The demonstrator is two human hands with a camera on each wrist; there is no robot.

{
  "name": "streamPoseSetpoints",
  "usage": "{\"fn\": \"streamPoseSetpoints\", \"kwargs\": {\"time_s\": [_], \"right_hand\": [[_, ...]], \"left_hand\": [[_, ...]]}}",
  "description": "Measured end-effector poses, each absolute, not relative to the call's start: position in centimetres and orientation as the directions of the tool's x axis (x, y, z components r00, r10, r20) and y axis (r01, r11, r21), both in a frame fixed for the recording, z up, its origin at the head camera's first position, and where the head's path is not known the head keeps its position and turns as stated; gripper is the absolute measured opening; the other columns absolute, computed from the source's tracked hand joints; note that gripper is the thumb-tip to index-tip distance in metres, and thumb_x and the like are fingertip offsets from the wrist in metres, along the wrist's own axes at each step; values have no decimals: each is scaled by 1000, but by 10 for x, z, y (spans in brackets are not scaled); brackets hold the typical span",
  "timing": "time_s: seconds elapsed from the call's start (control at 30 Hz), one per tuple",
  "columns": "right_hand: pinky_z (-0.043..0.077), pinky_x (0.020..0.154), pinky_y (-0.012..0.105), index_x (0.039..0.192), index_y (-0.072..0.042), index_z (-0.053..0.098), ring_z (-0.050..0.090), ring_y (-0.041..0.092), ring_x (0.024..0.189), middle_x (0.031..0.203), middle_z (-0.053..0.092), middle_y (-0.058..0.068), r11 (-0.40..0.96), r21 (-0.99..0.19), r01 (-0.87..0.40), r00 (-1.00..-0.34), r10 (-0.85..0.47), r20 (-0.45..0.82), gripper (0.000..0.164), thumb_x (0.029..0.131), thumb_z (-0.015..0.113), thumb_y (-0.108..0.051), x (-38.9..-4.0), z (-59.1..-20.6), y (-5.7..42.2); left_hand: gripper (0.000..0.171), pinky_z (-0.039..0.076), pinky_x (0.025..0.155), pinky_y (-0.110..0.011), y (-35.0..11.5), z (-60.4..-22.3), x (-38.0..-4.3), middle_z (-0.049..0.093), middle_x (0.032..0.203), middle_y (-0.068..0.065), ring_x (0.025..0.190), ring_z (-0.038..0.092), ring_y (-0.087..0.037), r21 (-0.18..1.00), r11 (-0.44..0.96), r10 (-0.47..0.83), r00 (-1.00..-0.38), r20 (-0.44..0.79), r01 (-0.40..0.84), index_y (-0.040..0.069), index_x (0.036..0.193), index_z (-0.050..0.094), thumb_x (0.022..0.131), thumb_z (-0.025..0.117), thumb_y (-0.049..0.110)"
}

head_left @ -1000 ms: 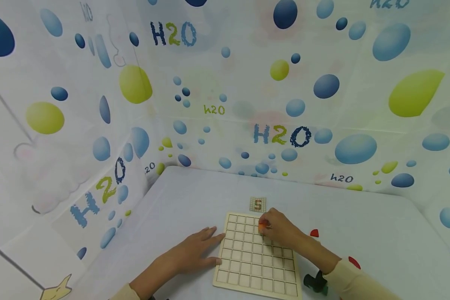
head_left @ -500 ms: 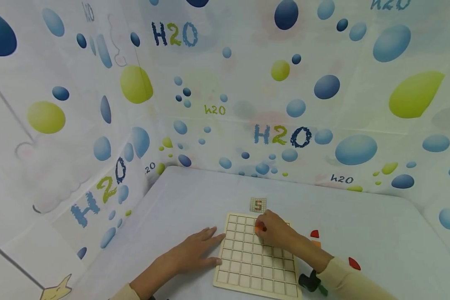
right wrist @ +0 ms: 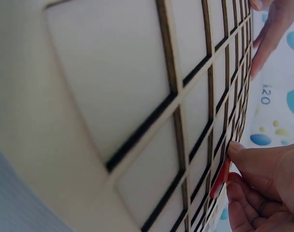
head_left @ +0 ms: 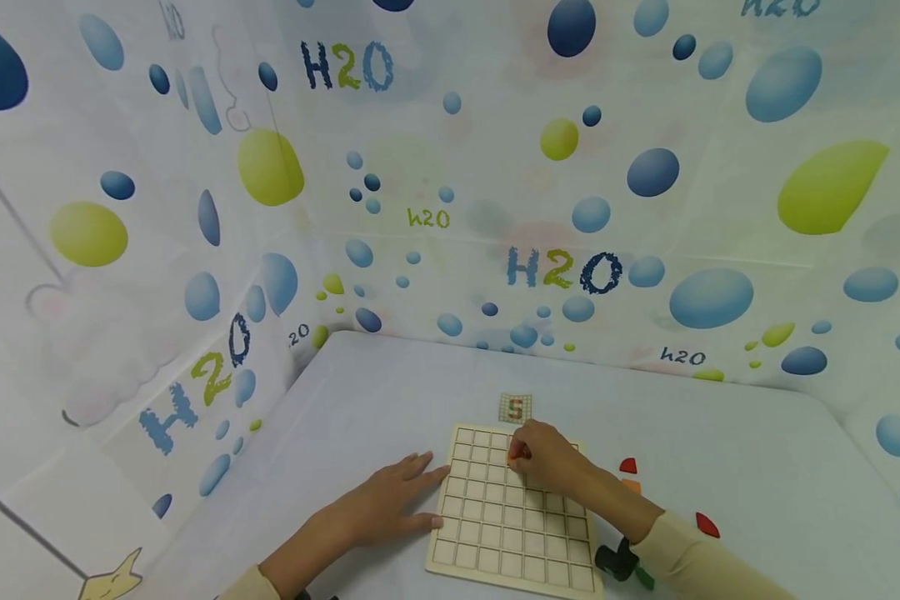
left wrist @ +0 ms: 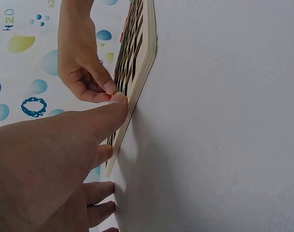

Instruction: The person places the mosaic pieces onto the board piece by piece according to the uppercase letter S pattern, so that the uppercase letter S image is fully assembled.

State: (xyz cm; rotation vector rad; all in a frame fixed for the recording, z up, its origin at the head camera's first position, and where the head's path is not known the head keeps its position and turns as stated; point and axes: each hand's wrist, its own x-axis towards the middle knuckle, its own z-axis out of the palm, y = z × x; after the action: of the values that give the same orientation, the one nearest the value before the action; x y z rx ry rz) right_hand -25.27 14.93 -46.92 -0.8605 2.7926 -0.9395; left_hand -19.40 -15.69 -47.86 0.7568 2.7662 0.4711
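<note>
A pale wooden grid board (head_left: 487, 529) with square recesses lies on the white-covered table. My left hand (head_left: 386, 504) rests by its left edge, fingers spread and straight, the thumb and a fingertip at the rim. Over the board's far rows, my right hand (head_left: 551, 457) pinches a small orange-red piece (right wrist: 221, 178) between thumb and fingers, low at the recesses. In the head view, fingers hide most of this piece. Just beyond the board's far edge lies a small gridded card (head_left: 515, 408) with a blocky S-like or 5-like figure.
Right of the board lie a red rounded piece (head_left: 628, 466), an orange piece (head_left: 631, 485) partly behind the forearm, and another red piece (head_left: 707, 524). A black device (head_left: 617, 561) sits beneath the right wrist, near a green piece (head_left: 645, 577). Patterned cloth walls (head_left: 450, 167) enclose the table.
My right hand has shifted slightly left across the far rows with the piece. The orange piece by the forearm has come into view. My left hand stays where it was.
</note>
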Motion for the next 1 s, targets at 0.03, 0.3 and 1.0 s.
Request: {"fn": "streamPoseSetpoints", "kwargs": {"time_s": [0.03, 0.3, 1.0], "right_hand": [[49, 65, 26, 91, -8, 70, 52, 11, 77, 91, 59, 0, 657, -579, -483, -843, -528, 104, 9, 97, 75, -3, -252, -469, 149], [52, 70, 28, 93, -8, 72, 56, 13, 82, 95, 61, 2, 654, -571, -496, -840, -529, 124, 6, 97, 75, -5, -252, -467, 154], [58, 100, 50, 128, -4, 70, 68, 31, 116, 126, 71, 12, 683, -688, -244, -962, -259, 84, 34, 101, 74, -22, -257, -465, 253]], "left_hand": [[78, 36, 121, -63, -157, -478, -194, 35, 171, -13, 156, 35, -39, 367, 813, 527, -838, -138, 451, 31, 164, 41, 98, 61, 68], [77, 36, 122, -62, -155, -477, -197, 34, 171, -13, 156, 34, -39, 356, 813, 533, -835, -136, 460, 31, 164, 41, 99, 58, 68], [79, 36, 121, -63, -153, -474, -194, 36, 170, -15, 156, 35, -40, 356, 821, 520, -841, -149, 445, 30, 163, 42, 97, 62, 67]]}}
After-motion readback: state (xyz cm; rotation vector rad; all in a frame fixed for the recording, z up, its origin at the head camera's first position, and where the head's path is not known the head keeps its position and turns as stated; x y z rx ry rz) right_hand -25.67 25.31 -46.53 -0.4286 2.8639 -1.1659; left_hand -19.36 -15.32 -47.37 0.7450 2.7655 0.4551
